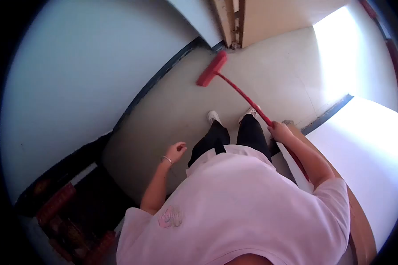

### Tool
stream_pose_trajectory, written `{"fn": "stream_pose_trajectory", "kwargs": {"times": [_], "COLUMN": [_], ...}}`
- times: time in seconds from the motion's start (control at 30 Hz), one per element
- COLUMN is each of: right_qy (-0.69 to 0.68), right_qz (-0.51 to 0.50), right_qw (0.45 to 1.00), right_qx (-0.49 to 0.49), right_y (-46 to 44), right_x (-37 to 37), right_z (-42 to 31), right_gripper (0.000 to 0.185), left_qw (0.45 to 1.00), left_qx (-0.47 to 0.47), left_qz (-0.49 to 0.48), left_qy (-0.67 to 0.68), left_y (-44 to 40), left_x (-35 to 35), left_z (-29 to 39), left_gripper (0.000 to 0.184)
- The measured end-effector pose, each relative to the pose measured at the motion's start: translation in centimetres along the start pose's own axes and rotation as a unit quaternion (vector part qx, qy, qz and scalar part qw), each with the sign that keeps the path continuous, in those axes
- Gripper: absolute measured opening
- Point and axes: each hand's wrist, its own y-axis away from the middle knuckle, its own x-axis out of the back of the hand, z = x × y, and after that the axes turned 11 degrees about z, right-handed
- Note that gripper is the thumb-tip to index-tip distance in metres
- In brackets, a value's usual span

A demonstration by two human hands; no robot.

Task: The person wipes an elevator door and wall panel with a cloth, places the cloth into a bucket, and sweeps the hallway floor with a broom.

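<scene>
My right hand (280, 132) is wrapped round the red handle of a broom (242, 93). The handle slants forward and left from my hand, and its lower part runs back beneath my right forearm. At its far end the wide red broom head (211, 69) rests on the floor (269, 66), close to the wall's dark baseboard. My left hand (176, 151) hangs beside my left thigh, with a bracelet at the wrist. Its fingers are loosely curled, a gap shows between them and the thumb, and I see nothing held there.
A pale wall (93, 66) with a dark baseboard runs along the left. An open wooden door (283, 17) stands ahead beside its frame. Bright light falls on the floor at the right. Dark red items (62, 205) lie at lower left, and a white panel with brown edging stands right.
</scene>
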Motion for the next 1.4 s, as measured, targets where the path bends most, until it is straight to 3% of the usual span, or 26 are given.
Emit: {"fn": "stream_pose_trajectory", "kwargs": {"times": [0.13,0.2,0.23,0.33,0.37,0.4,0.43,0.47,0.5,0.6,0.7,0.83,0.93,1.07,1.13,1.23,1.4], "right_qy": [0.065,0.073,0.066,0.156,0.177,0.151,0.119,0.146,0.086,0.213,0.273,0.298,0.259,0.187,0.179,0.214,0.309], "right_qz": [-0.038,-0.036,-0.025,-0.054,-0.037,-0.022,-0.013,-0.016,0.022,0.056,0.084,0.083,0.083,0.029,-0.011,-0.058,-0.029], "right_qw": [0.990,0.992,0.996,0.978,0.976,0.982,0.993,0.989,0.991,0.959,0.929,0.936,0.953,0.980,0.984,0.975,0.951], "right_qx": [0.117,0.093,0.061,0.129,0.122,0.108,-0.006,-0.034,-0.102,-0.178,-0.234,-0.169,-0.133,-0.067,0.004,-0.001,-0.001], "right_y": [-8.6,-12.1,-14.0,-15.0,-15.7,-14.5,-12.1,-9.1,-6.8,-0.7,2.5,4.9,5.8,0.3,-4.7,-8.3,-8.0], "right_x": [-5.7,-7.3,-8.4,-7.4,-8.2,-7.2,-5.0,-1.8,0.0,6.2,11.3,13.9,13.8,9.5,5.8,3.8,8.0], "right_z": [-8.6,-13.1,-14.3,-12.0,-8.3,-4.4,-1.9,-0.4,3.8,10.4,9.5,8.5,5.6,4.5,5.5,2.7,11.2], "right_gripper": [0.028,0.026,0.026,0.032,0.033,0.035,0.035,0.034,0.033,0.035,0.031,0.031,0.034,0.031,0.030,0.028,0.024], "left_qw": [0.997,0.972,0.970,0.963,0.959,0.955,0.954,0.956,0.959,0.945,0.942,0.948,0.936,0.960,0.946,0.952,0.976], "left_qx": [0.045,0.161,0.166,0.163,0.181,0.198,0.197,0.184,0.171,0.187,0.180,0.140,0.160,0.157,0.196,0.190,0.137], "left_qz": [0.002,0.015,0.012,0.031,0.029,0.026,0.017,0.020,0.025,0.024,0.035,0.016,0.026,-0.003,0.045,0.091,0.069], "left_qy": [0.062,0.171,0.175,0.215,0.216,0.218,0.226,0.226,0.223,0.265,0.282,0.287,0.311,0.232,0.256,0.220,0.152], "left_y": [3.6,6.0,6.8,7.9,7.9,7.5,7.0,6.4,5.9,3.8,2.1,0.6,1.1,1.0,2.1,4.2,4.4], "left_x": [-1.2,-1.9,-1.8,-2.9,-2.7,-2.6,-2.8,-3.0,-3.3,-3.0,-2.0,-1.4,-1.8,-2.4,-1.8,-1.3,-1.9], "left_z": [-7.0,-8.9,-10.3,-14.0,-13.8,-13.7,-14.1,-14.6,-14.9,-13.7,-11.7,-10.7,-8.6,-7.1,-5.4,-2.1,-1.5], "left_gripper": [0.026,0.024,0.024,0.023,0.022,0.022,0.022,0.022,0.021,0.022,0.023,0.025,0.024,0.023,0.021,0.021,0.023]}}
